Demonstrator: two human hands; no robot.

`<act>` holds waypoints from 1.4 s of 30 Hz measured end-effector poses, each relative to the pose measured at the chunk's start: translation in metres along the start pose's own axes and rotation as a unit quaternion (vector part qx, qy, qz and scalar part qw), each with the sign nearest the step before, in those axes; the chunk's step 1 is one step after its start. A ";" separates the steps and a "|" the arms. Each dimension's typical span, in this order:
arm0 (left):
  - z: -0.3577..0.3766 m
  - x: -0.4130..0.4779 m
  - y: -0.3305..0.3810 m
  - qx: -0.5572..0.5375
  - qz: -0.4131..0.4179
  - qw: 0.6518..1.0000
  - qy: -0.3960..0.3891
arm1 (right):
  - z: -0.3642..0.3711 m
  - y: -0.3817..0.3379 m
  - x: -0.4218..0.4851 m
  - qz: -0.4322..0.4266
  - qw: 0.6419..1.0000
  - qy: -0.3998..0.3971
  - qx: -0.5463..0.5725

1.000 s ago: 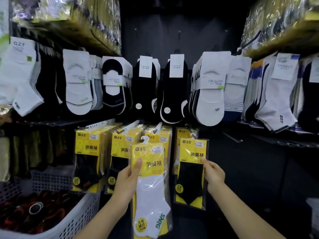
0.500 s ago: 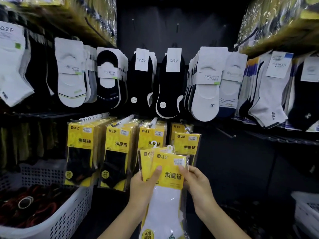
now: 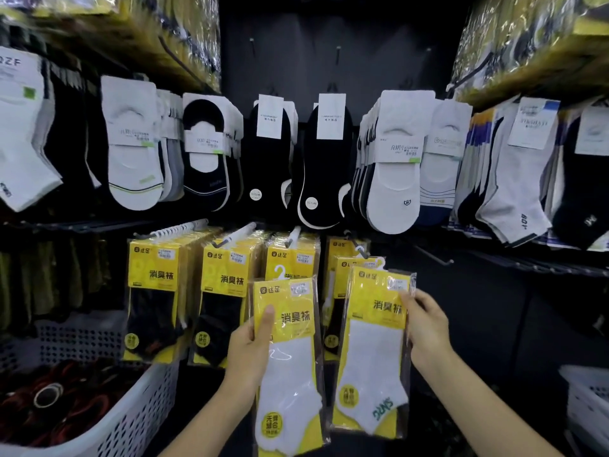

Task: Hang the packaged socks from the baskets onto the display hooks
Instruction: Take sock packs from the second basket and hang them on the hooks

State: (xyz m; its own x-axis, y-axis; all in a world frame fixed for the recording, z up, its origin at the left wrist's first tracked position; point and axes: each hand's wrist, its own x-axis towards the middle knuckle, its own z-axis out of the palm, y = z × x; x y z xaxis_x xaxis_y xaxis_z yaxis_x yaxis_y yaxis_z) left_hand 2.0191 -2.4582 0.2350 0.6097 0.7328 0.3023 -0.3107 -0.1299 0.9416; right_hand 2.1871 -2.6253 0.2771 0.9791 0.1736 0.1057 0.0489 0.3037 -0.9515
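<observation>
Stack just split: left hand [image 3: 245, 352] grips one white-sock pack [image 3: 290, 364], right hand [image 3: 425, 324] fingers pinch another pack [image 3: 374, 351] w/ hanger near 4th hook [image 3: 357, 247]; hanging next, prob.

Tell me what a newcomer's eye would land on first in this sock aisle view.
First, the two bright yellow packs of white socks held up front and centre: one in the left hand, the left pack, and one in the right hand, the right pack. Behind them a row of matching yellow packs of black socks hangs on hooks. A white basket sits at lower left.
</observation>
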 end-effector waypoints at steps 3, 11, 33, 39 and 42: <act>-0.005 0.004 0.003 0.001 0.002 1.000 0.003 | 0.011 -0.008 0.012 -0.039 0.999 -0.005 -0.031; -0.001 0.007 0.000 -0.008 0.009 1.000 0.013 | 0.035 0.008 0.033 -0.035 0.998 -0.006 -0.052; 0.075 0.008 -0.018 -0.030 0.027 0.995 -0.096 | 0.011 0.033 -0.029 -0.011 0.996 -0.083 -0.017; 0.086 0.009 -0.016 0.000 0.031 0.989 -0.144 | 0.011 0.014 0.001 -0.067 0.997 -0.010 -0.039; 0.089 0.011 -0.016 0.003 0.035 0.990 -0.139 | 0.020 0.008 0.012 -0.099 0.993 -0.030 -0.063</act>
State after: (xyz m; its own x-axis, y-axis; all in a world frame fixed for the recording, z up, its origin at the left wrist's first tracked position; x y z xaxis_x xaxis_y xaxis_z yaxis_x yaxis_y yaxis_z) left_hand 2.0955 -2.5073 0.2370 0.7643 0.5093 0.3955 -0.3556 -0.1788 0.9174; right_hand 2.1955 -2.6024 0.2764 0.9345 0.1791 0.3077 0.2670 0.2189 -0.9385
